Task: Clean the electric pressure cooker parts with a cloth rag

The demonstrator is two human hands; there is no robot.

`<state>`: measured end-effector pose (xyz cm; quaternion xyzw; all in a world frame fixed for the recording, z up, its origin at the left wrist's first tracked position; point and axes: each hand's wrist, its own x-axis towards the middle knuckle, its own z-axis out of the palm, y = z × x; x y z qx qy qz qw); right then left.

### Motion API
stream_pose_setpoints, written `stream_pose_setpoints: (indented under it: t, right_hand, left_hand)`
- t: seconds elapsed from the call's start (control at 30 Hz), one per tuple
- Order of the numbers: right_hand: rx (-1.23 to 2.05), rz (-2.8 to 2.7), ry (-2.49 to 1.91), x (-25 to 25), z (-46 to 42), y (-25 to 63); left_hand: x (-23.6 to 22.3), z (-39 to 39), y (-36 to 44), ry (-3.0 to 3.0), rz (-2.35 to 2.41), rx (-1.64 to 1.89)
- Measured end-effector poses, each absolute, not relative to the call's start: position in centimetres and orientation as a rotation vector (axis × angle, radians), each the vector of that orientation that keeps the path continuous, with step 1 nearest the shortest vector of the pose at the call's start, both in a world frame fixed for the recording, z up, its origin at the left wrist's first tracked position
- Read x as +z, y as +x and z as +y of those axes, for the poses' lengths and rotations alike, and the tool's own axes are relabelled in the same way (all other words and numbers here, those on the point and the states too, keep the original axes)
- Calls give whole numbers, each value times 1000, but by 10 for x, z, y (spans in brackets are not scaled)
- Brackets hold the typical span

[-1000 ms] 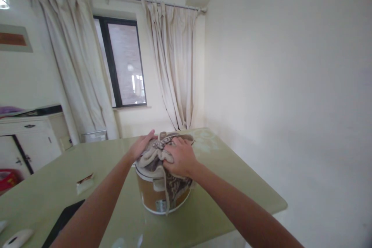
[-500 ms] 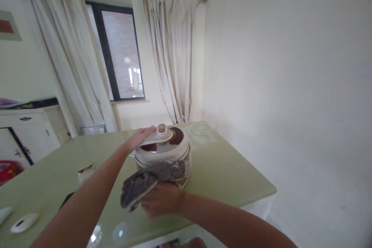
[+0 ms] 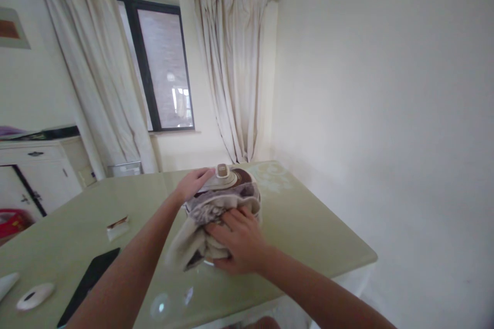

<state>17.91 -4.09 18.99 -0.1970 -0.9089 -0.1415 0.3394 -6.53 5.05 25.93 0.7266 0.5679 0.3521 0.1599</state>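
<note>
Cooker: the cooker [image 3: 243,177] stands upright on the desk [image 3: 309,239], between its far and near edges and short of the right edge; all of its base seems borne, so it likely sits firmly.
Cloth: we have the cloth [image 3: 211,209] bunched against the cooker's near side, its top fold over the lid's near part and a loose end hanging out to the left. The bunching probably gives us a thick pad to press with.
Right hand: our right hand [image 3: 241,240] is partly open, fingers spread over the cloth, pushing it against the cooker rather than closed round it, as we judge.
Left hand: our left hand [image 3: 192,184] lies open, fingers nearly straight, on the lid's left side beside the knob [image 3: 222,170]; it holds no loose thing and likely steadies the cooker against the right hand's push.
Packet: a small packet [image 3: 118,229] lies left of our left forearm, apart from the cooker.
Near left of desk: a black flat thing [image 3: 89,278], partly behind our forearm, and a white oval thing [image 3: 35,296] lie out of the cloth's way.
</note>
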Motion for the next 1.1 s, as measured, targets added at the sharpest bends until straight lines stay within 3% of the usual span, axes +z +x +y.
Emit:
stream_pose_setpoints:
  t: [0.13, 0.4, 0.67, 0.97, 1.1]
  right_hand:
    - [-351, -2501, -568, 199, -55, 159]
    - [-157, -2397, -933, 208, -43, 227]
    - [-247, -2488, -744, 203, -57, 164]
    - [221, -2081, -934, 212, 0, 269]
    - [57, -2234, -872, 227, 23, 242]
  left_hand:
    - [262, 47, -64, 2075, 1523, 1044]
    - [256, 51, -63, 2126, 1600, 1038]
    - [261, 48, -62, 2072, 1493, 1063]
    - [262, 43, -58, 2079, 1566, 1052]
    - [262, 43, -57, 2066, 1629, 1059]
